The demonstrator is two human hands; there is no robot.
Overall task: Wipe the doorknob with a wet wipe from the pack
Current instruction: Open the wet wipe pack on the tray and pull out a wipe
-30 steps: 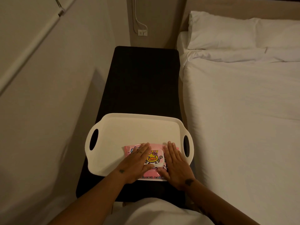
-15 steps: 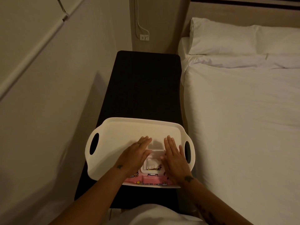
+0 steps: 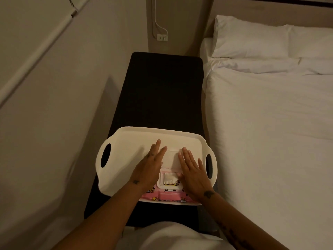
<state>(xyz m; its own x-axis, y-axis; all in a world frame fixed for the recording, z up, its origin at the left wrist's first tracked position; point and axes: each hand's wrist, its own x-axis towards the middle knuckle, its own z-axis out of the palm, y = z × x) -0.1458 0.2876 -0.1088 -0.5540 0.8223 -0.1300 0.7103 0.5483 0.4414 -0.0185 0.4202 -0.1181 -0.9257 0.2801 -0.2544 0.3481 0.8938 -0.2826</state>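
Note:
A pink pack of wet wipes lies at the near edge of a white two-handled tray. Its white flip lid stands folded back, and a white wipe shows in the opening. My left hand rests flat on the pack's left side, fingers stretched forward. On the right side of the pack my right hand lies flat as well, its thumb by the opening. Neither hand grips anything. No doorknob is in view.
The tray sits on a narrow black bench between a beige wall on the left and a white bed with pillows on the right. A wall socket with a cable is behind the bench.
The pack's lid was closed a second ago and is now folded fully back, exposing a wipe. Both hands slid forward along the pack's sides.

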